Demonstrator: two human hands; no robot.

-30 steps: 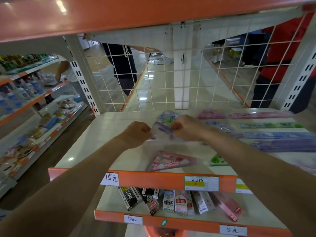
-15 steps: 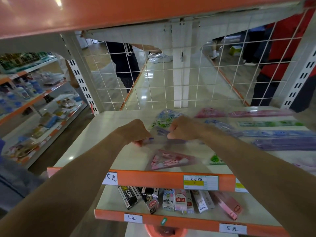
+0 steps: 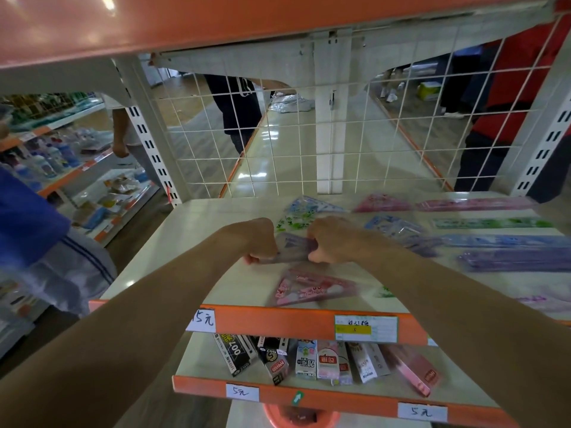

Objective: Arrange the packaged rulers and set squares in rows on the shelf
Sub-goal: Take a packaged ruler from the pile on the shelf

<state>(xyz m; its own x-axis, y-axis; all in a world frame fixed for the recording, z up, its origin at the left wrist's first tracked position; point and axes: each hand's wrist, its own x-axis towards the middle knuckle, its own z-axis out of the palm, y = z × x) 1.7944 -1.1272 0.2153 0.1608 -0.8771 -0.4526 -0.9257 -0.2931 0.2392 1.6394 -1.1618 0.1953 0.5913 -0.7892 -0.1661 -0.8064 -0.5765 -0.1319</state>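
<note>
hands: my left hand [image 3: 259, 242] and right hand [image 3: 332, 242] each pinched an end of the purple set-square packet [image 3: 292, 249], low over the shelf [image 3: 197, 236] | pink packet [image 3: 309, 287] lay just in front, near the lip | risk: slick film could slip from my grip, or my wrists could nudge the pink packet off the edge

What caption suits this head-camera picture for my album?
Left hand and right hand grip a purple packaged set square over the shelf; a pink set square lies nearer.

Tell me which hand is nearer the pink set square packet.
Right. Both grip a purple packet: the right hand just behind the pink packet, the left hand farther left.
</note>
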